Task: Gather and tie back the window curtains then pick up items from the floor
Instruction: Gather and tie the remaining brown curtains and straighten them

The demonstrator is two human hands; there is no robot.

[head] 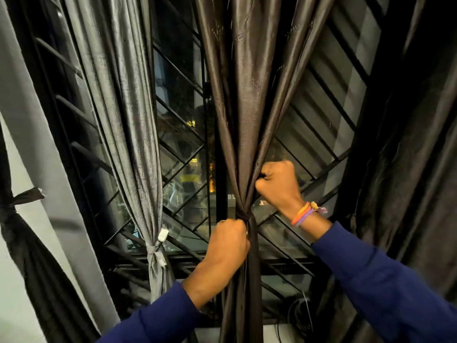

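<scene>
Right now both hands are closed on the dark brown curtain (243, 125) at the middle of the window. The left hand (228, 240) grips the gathered fabric just below the knot (243, 216), while the right hand (278, 184), higher and to the right, clenches a fold or tail of the same cloth, apparently drawing the knot tight. To the left, the grey curtain (118, 100) already hangs tied with its own knot (155, 251), and a black curtain (14, 219) at the far left edge is knotted too. The cloth looks slick, so the knot could slip loose if either grip eases early. A hard pull could also strain whatever holds the curtain above, out of view. No floor items are visible.
</scene>
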